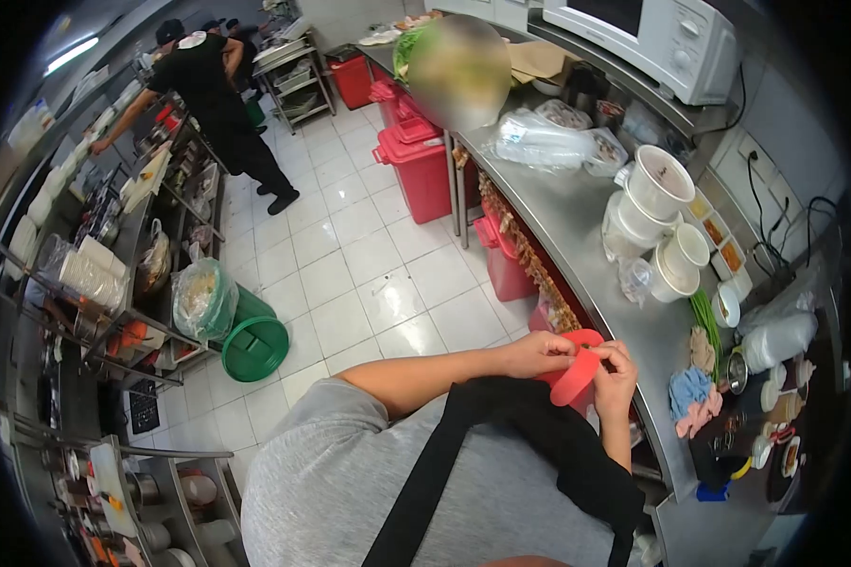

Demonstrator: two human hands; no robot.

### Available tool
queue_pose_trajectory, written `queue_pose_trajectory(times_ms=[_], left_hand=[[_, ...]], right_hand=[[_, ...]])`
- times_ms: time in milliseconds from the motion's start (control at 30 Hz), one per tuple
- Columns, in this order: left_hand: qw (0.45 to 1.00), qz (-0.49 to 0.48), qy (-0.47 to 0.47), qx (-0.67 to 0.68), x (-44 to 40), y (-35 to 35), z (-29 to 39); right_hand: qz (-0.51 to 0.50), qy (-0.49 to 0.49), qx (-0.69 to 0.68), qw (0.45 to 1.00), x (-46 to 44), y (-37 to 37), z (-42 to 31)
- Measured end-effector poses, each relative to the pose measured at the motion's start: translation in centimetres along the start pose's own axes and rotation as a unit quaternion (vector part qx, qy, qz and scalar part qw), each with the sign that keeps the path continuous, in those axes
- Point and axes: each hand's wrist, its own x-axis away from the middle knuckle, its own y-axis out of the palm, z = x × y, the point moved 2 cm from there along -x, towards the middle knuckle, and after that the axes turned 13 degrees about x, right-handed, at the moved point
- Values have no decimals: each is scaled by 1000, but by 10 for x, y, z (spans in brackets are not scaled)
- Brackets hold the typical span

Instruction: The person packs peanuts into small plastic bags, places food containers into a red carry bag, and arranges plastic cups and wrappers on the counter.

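Head view, only feed I have: left forearm (435, 382) comes in from the left shoulder, reaching across in front of the chest, roughly level, elbow bent out; right forearm (617, 444) is bent sharply, coming up short and steep at the right side. I read both wrists as turned inward, so the left hand (533, 356) and right hand (616, 380) sit close together ahead of the body, just beside the near edge of the steel bench (563, 222). Red curved piece (577, 379) is between them; I can't tell exactly what it is. Left fingers pinch its upper left part, fingertips together; right fingers are bent over its upper right part, thumb side partly hidden, gripping too. Its front loop hangs below the fingertips, toward me, over the black apron (539, 416); the back part shows behind the fingers. Some small green bit shows between the two hands, too small for me to name. On the bench I see stacked white tubs (659, 184), then green stalks (705, 326) and a blue cloth (692, 388) nearer the body, all right of the hands. Across the tiled floor (355, 274), well apart, I have a green lid (255, 349) leaning by a bin and a person in black (203, 94).
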Motion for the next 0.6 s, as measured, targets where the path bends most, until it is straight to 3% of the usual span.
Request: queue_pose_trajectory(times_ms=[67, 100, 167, 200, 267, 400, 500, 600], left_hand=[[998, 23, 39, 43, 7, -8, 0], [992, 44, 4, 115, 11, -12, -3], [961, 84, -66, 257, 24, -10, 12], [969, 91, -46, 226, 26, -16, 9], [981, 103, -6, 165, 28, -31, 2], [924, 152, -66, 344, 38, -46, 5], [905, 180, -66, 379, 38, -43, 28], [925, 154, -24, 346, 39, -59, 28]], right_hand=[[26, 35, -42, 998, -2, 14, -10], [46, 103, -152, 982, -3, 24, -13], [40, 86, -128, 987, -2, 35, -6], [39, 78, -116, 989, -3, 39, -4], [28, 1, -27, 999, -10, 47, -15], [73, -231, 182, 953, -28, 59, -44], [42, 10, 35, 998, -29, 74, -41], [-6, 108, -44, 993, -32, 84, -32]])
